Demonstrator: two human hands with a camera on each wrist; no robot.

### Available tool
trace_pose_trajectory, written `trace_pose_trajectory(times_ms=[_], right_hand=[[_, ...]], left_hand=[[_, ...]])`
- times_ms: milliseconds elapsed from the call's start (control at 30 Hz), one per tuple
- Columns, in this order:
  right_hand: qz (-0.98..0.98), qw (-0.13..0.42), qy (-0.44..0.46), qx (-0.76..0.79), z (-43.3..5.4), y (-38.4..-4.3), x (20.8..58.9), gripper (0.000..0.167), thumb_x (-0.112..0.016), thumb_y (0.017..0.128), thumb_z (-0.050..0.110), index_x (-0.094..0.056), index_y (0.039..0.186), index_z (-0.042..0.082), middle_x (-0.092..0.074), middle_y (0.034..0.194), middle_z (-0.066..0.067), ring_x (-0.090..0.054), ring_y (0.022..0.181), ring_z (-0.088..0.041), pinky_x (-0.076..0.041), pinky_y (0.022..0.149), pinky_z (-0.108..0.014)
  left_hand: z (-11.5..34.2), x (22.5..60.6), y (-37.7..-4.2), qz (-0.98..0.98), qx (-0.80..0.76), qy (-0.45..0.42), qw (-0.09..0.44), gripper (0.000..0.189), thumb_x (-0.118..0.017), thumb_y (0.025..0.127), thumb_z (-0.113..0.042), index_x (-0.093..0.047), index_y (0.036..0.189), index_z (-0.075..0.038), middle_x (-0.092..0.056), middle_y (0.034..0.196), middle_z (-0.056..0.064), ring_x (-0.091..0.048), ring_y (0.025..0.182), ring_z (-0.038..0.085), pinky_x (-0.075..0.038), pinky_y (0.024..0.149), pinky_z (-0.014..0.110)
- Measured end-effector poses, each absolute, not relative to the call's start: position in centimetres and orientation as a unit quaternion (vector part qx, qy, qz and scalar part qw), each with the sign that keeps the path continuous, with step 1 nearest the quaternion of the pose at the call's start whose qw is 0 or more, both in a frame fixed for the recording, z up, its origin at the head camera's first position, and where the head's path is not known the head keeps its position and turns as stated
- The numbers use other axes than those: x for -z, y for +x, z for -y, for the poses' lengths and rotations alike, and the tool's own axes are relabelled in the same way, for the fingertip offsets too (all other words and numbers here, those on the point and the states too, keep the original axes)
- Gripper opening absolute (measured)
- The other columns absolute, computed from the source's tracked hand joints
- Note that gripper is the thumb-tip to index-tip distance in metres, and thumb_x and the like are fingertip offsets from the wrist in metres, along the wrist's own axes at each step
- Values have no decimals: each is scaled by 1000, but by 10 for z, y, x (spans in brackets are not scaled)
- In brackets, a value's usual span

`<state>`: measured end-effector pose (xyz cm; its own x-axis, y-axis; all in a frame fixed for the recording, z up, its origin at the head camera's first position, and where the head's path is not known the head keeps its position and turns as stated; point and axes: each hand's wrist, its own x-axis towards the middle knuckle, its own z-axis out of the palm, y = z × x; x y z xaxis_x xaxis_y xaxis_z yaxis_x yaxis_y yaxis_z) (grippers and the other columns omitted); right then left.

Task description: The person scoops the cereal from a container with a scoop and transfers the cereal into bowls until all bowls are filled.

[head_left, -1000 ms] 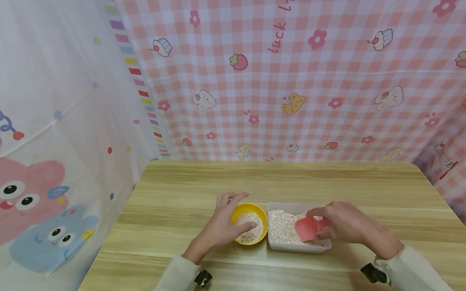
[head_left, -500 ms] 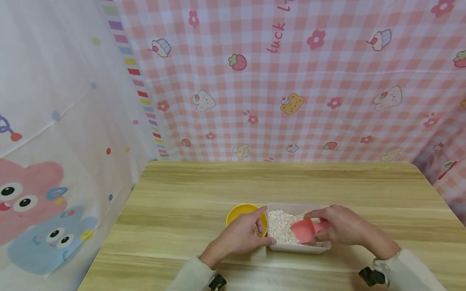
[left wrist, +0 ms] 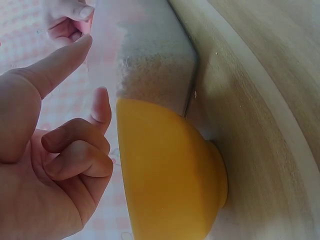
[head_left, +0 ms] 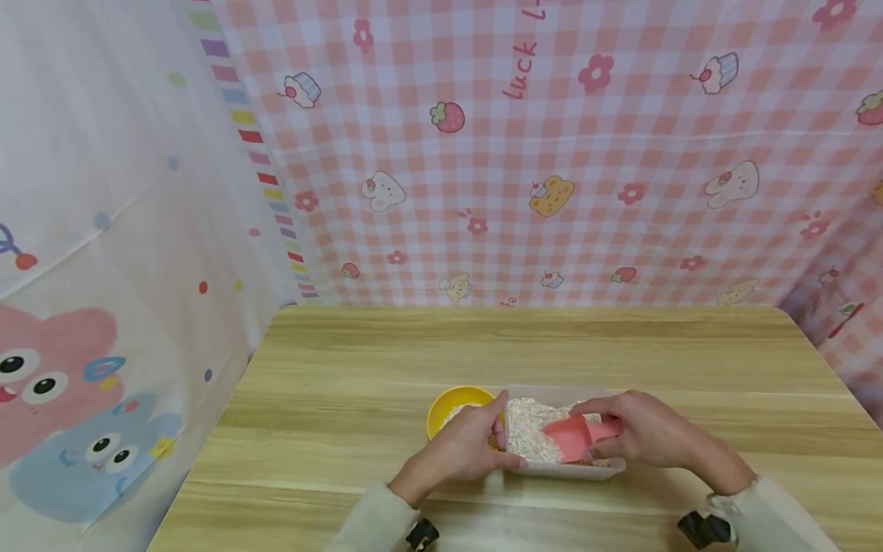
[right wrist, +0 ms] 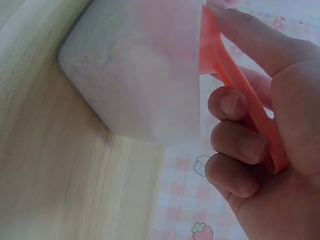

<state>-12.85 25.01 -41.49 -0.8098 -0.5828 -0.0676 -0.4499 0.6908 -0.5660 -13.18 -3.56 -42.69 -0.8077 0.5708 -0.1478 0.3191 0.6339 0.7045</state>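
A translucent plastic box of rolled oats stands on the table. My right hand grips the handle of a pink scoop, its fingers curled round it in the right wrist view. The scoop's front edge is in the oats. At the box's left end, my left hand holds the rim between thumb and forefinger; the other fingers curl in, as the left wrist view shows. Under that hand is a yellow bowl with oats inside, against the box and partly hidden in the head view.
The wooden table extends behind and to both sides of the containers. A pink checked cloth hangs at the back, and a white printed cloth hangs on the left.
My left hand has moved right, from over the yellow bowl to the box's left end. The right hand has shifted the scoop slightly left, with its front edge pushed into the oats.
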Motion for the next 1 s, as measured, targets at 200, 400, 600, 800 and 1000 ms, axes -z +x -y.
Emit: trace_pose_trajectory(times_ms=[200,400,600,800,1000], right_hand=[[-896,108,-294,315,-248,-127,416,56,-78,82,45,-67,125,11,-56,74,15,-43,63,1,-40,56,-20],[-887,97,-307,330,-243,-126,418,56,-78,81,47,-69,123,12,-66,86,13,-44,65,1,-41,56,-20],[-888,82,-314,326,-238,-126,421,53,-79,81,45,-70,122,12,-72,98,7,-46,68,1,-43,58,-19],[-890,70,-321,317,-231,-127,423,54,-81,81,42,-70,121,9,-72,95,5,-44,66,2,-41,57,-18],[-894,61,-328,300,-224,-128,426,52,-82,80,40,-70,121,10,-68,85,11,-40,63,3,-38,55,-17]], left_hand=[[36,428,-133,-888,-342,245,187,100,-86,78,-32,-30,153,1,-55,74,-11,-46,63,3,-43,71,17],[35,428,-133,-885,-346,245,190,101,-86,77,-31,-28,154,1,-55,72,-12,-47,61,3,-44,67,17],[35,429,-134,-881,-353,251,190,101,-86,78,-29,-27,154,2,-56,71,-12,-48,60,2,-44,68,17],[34,428,-134,-883,-347,255,187,100,-85,79,-30,-28,153,3,-55,70,-12,-46,59,2,-43,66,17],[34,427,-133,-885,-341,254,188,99,-84,79,-30,-27,154,2,-55,70,-12,-46,60,2,-44,66,17]])
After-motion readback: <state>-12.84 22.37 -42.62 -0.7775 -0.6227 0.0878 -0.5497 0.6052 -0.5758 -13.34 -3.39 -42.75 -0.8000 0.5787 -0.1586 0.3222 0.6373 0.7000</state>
